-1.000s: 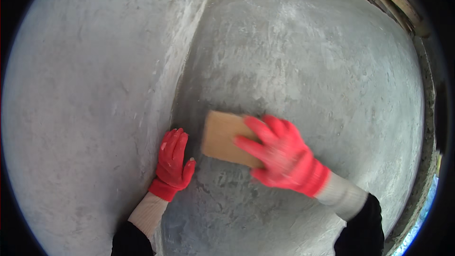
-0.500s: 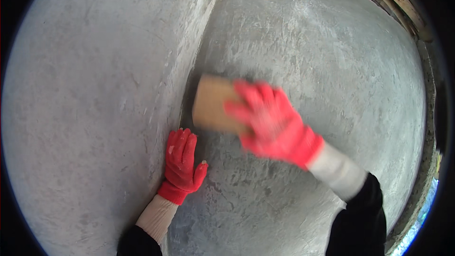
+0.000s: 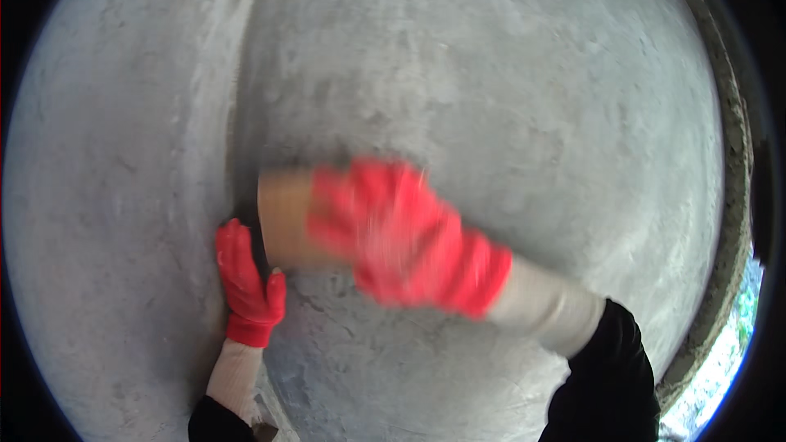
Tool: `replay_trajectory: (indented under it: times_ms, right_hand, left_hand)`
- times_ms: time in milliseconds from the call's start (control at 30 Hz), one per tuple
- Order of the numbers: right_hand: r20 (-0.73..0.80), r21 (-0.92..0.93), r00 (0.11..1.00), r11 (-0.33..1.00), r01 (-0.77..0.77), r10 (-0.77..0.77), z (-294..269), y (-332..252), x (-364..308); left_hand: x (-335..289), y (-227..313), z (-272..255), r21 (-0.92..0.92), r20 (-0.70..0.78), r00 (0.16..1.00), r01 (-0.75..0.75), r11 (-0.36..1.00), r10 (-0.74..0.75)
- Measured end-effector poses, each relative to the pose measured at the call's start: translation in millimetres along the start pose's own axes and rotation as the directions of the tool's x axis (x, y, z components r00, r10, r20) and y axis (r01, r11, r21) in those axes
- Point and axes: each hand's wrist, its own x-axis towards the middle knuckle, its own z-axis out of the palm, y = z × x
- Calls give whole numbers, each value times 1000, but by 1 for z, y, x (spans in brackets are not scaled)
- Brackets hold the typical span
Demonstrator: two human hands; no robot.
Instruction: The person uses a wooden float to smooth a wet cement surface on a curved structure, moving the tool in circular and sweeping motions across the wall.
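My right hand [image 3: 401,237], in a red-coated glove with a pale cuff, grips the right part of a flat tan rectangular sanding pad [image 3: 285,217]. The hand is smeared by motion and hides the rest of the pad. The pad lies against the grey cement wall [image 3: 524,115], its free edge close to the inner corner. Lower left, my left hand [image 3: 248,290] wears a matching red glove and rests at the corner with its fingers stretched out and thumb apart. It holds nothing, and its thumb tip is just below the pad.
Another grey wall face [image 3: 115,180] meets the first along a vertical corner on the left. At the right, a rough wall edge [image 3: 725,278] borders a bright outdoor opening. Near my left wrist is a small brown piece [image 3: 264,432].
The view has swung right, so the corner and both hands appear further left. My right hand with the sanding pad sits lower against the wall, nearer my left hand, which stays stretched at the corner.
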Motion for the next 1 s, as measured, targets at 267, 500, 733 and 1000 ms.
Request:
replay_trajectory:
  times_ms: [267, 500, 733, 1000]
  right_hand:
    - [152, 72, 968, 974, -214, 201, -59, -11, -99]
    - [141, 79, 919, 922, -380, 367, -85, -73, -204]
    - [65, -134, 640, 642, -755, 766, -153, -88, -315]
    - [-122, -277, 378, 335, -901, 918, -155, -120, -382]
  left_hand:
    - [27, 157, -5, -239, 115, 925, -327, 914, 361]
    - [-12, 227, -11, -285, 343, 813, -387, 877, 470]
    - [27, 344, 34, -465, 265, 810, -368, 805, 524]
    - [-13, 428, 67, -533, 266, 946, -14, 846, 184]
